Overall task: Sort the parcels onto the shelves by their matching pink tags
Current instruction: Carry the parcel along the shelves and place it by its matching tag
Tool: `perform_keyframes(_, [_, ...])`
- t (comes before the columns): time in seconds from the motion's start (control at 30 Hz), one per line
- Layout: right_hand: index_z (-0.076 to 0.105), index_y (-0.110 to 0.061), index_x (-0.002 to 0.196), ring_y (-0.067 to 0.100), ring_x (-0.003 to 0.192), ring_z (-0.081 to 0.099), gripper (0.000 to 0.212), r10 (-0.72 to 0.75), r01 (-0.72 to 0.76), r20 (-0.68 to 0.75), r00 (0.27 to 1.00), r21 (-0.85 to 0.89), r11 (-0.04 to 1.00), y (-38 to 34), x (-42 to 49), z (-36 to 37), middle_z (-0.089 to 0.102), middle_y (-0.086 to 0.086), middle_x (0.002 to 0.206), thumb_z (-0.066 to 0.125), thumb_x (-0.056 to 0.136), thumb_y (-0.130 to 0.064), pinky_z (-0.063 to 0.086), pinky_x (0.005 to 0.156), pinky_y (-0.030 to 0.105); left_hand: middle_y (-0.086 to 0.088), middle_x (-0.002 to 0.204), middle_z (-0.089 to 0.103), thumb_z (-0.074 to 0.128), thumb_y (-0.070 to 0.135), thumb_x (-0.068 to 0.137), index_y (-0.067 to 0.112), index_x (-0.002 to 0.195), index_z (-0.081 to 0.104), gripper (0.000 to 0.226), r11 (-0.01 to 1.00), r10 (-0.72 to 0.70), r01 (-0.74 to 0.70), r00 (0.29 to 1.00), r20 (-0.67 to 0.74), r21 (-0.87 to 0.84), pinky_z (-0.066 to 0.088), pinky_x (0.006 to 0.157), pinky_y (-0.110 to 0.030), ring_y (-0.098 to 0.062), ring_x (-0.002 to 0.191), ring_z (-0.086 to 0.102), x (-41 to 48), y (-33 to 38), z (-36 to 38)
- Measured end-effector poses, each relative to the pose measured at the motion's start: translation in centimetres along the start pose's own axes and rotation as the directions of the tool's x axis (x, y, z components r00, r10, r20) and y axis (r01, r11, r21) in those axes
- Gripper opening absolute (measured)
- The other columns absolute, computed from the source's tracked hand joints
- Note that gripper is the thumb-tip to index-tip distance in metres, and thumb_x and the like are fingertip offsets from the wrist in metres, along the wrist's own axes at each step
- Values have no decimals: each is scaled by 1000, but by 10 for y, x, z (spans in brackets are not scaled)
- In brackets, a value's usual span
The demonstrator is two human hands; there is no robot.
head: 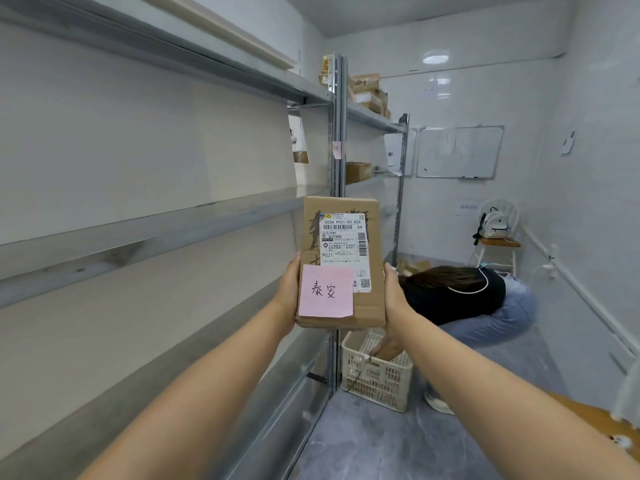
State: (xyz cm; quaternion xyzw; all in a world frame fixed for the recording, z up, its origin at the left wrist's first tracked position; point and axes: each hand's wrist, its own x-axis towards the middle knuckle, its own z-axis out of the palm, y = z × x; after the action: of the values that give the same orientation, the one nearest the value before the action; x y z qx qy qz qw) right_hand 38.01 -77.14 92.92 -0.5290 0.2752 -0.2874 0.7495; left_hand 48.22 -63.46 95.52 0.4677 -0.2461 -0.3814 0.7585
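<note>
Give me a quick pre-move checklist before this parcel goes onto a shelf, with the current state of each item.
1. Hold: left hand and right hand clamp the cardboard parcel by its two sides: ok.
2. Parcel's pink tag faces the camera, handwriting legible: ok.
3. Matching shelf found: a small pink tag hangs on the shelf upright, too small to read: cannot tell.
4. Free space: the near shelf boards on the left look bare: ok.
5. Walkway: a crouching person and a white basket sit just ahead by the upright: not ok.
</note>
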Motion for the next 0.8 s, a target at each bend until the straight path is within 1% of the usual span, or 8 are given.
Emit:
perform_keyframes(0.07, [66,-20,95,22,79,64,53,15,-16,15,1000,63,998,-4,18,-12,73,2,78,23,98,-51,50,70,32,-8,85,77,33,44,97,18,90,72,47,1000,-10,10,1000,3,15,52,67,-32,-23,67,73,15,-2,10])
perform_keyframes(0.17, [66,-22,86,20,73,66,51,0,-2,40,999,74,997,-13,45,-28,74,-3,61,25,98,-49,50,69,32,-7,83,77,35,44,96,19,91,71,44,1000,-10,10,1000,22,19,53,65,-31,-23,68,73,42,-6,22])
perform_keyframes(0.27, [62,-22,83,15,64,67,44,-27,24,53,998,66,998,-21,75,-40,72,-7,57,28,99,-44,49,68,31,-7,82,77,36,43,96,18,89,71,44,1000,7,-8,1000,12,28,54,62,-30,-24,68,73,68,-12,33])
perform_keyframes(0.4, [62,-20,90,20,77,65,44,-37,32,104,994,49,998,-32,116,-59,74,-3,69,29,97,-48,50,73,33,-9,94,76,38,45,95,19,96,72,43,999,25,-24,1000,-16,28,54,67,-32,-26,78,72,104,-20,48])
perform_keyframes(0.5, [64,-17,107,22,85,65,50,-31,28,125,992,29,999,-37,141,-70,72,3,92,28,97,-50,50,77,33,-6,83,77,34,44,97,18,95,69,43,999,23,-23,1000,-10,39,56,56,-26,-23,68,73,133,-28,55])
perform_keyframes(0.57, [62,-15,115,21,86,65,51,-24,22,132,991,10,1000,-36,160,-78,69,4,97,28,97,-49,51,74,32,-5,79,77,32,46,98,19,95,68,45,999,25,-24,1000,-11,27,56,54,-25,-22,66,73,150,-36,56])
perform_keyframes(0.7, [62,-18,99,16,77,63,44,-2,2,160,987,1,1000,-37,198,-90,68,1,87,26,99,-44,48,65,28,-4,82,78,33,48,97,19,96,69,46,999,-2,3,1000,-15,37,54,65,-31,-22,70,73,192,-44,55])
perform_keyframes(0.8, [61,-19,93,16,77,63,42,-67,68,126,990,-7,998,-55,278,-81,67,1,86,26,100,-41,49,67,28,-4,83,78,31,46,98,18,99,67,45,996,28,-27,999,-16,79,58,59,-27,-21,68,74,282,-30,48])
